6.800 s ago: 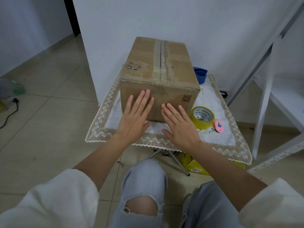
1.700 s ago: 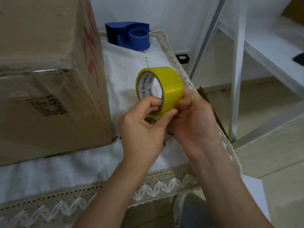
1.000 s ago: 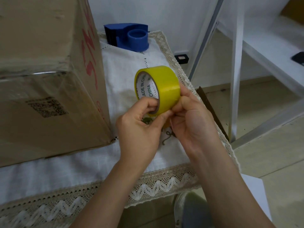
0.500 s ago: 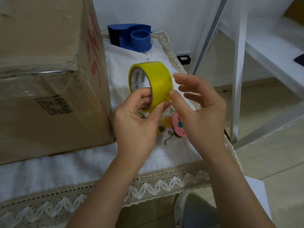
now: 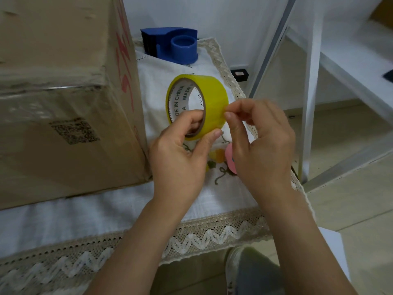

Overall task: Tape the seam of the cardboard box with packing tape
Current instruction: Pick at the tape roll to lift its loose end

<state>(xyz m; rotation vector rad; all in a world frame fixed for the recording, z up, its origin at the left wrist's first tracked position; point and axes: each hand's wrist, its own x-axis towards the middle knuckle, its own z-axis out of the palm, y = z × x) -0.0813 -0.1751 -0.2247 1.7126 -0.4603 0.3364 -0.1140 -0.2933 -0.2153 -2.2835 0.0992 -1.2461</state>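
A yellow roll of packing tape [image 5: 212, 96] is held upright above the table. My left hand [image 5: 180, 154] grips it from below, thumb inside the core and fingers on the outer band. My right hand [image 5: 259, 141] pinches thumb and forefinger at the roll's right edge; whether a tape end is caught there I cannot tell. The cardboard box [image 5: 63, 92] stands to the left on the white cloth, with old clear tape across its near face and red print on its side. Its top seam is out of view.
A blue tape dispenser [image 5: 172, 45] sits at the back of the lace-edged white tablecloth [image 5: 212, 231]. A small pink object [image 5: 229, 158] lies on the cloth under my right hand. A white metal rack [image 5: 308, 92] stands to the right on the tiled floor.
My right hand's fingers have gone from spread beside the roll to a pinch at its outer edge. The left hand has turned the roll slightly and keeps holding it.
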